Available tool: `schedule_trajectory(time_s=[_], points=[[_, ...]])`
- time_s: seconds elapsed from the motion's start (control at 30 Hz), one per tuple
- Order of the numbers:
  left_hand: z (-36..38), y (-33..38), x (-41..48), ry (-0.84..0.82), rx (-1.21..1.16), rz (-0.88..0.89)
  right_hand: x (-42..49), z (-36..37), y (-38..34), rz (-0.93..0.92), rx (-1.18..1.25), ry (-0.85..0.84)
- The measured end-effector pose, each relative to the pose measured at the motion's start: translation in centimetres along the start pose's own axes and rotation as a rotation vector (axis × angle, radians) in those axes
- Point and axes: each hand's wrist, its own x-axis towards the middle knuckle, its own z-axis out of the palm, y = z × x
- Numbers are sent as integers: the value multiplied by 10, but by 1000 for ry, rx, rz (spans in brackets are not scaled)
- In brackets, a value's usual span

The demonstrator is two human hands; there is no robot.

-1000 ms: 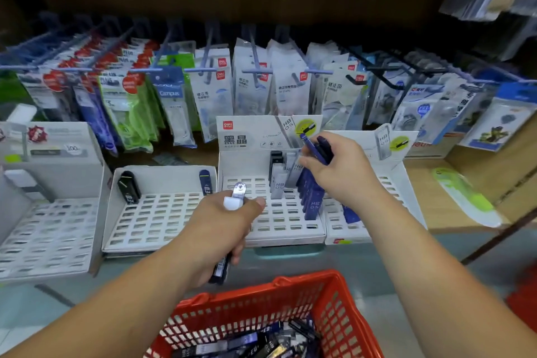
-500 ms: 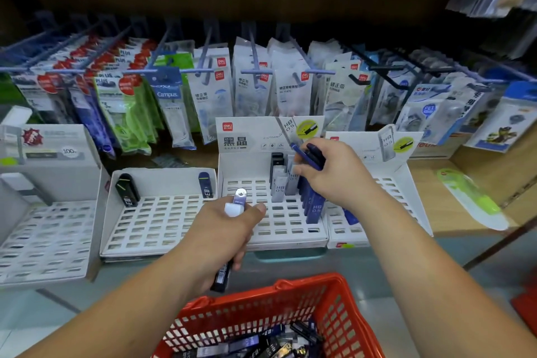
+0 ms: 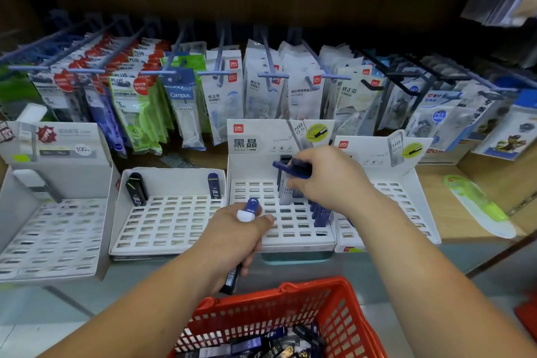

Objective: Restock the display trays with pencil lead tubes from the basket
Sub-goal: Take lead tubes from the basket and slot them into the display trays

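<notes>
Head view shows my right hand (image 3: 328,180) over the back rows of the white slotted cardboard display tray (image 3: 290,241) at centre. Its fingers are curled round a small bunch of dark blue plastic pencil lead tubes (image 3: 290,170). Compared with one second ago, this hand sits slightly lower and further left. The bunch, then angled upward, now lies almost level just above the clear grey tubes (image 3: 287,192) standing in the tray. No tube from the bunch is seated yet. I judge the insertion step to be in progress, with a slot to be selected beside the standing row of blue tubes (image 3: 321,213).

My left hand (image 3: 232,238) has hardly moved. It hovers at the tray's front edge, fingers wrapped round a reserve bundle of tubes (image 3: 249,209), one white-capped, with the lower ends protruding below the fist.

The red plastic mesh basket (image 3: 261,308) below holds many more loose tubes (image 3: 255,343). The neighbouring white tray (image 3: 168,227) to the left carries only one black tube (image 3: 136,189) and one blue tube (image 3: 214,186), so most of the restocking remains.
</notes>
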Motion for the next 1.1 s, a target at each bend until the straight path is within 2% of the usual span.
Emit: schedule_trajectory(time_s=[0.07, 0.2, 0.27, 0.37, 0.53, 0.67, 0.9, 1.1], points=[[-1, -1, 1, 6, 6, -9, 0, 1, 2, -4, 38, 32], [-1, -2, 0, 12, 5, -15, 3, -13, 16, 12, 303, 94], [-1, -2, 0, 13, 0, -19, 2, -23, 22, 17, 346, 53], [0, -1, 0, 16, 3, -22, 1, -19, 26, 18, 310, 12], [1, 0, -1, 11, 1, -24, 3, -10, 25, 49, 204, 42], [1, 0, -2, 7, -1, -28, 2, -11, 28, 62, 264, 48], [1, 1, -2, 13, -9, -34, 4, -18, 30, 72, 213, -30], [1, 3, -3, 9, -4, -32, 0, -11, 22, 44, 0, 3]])
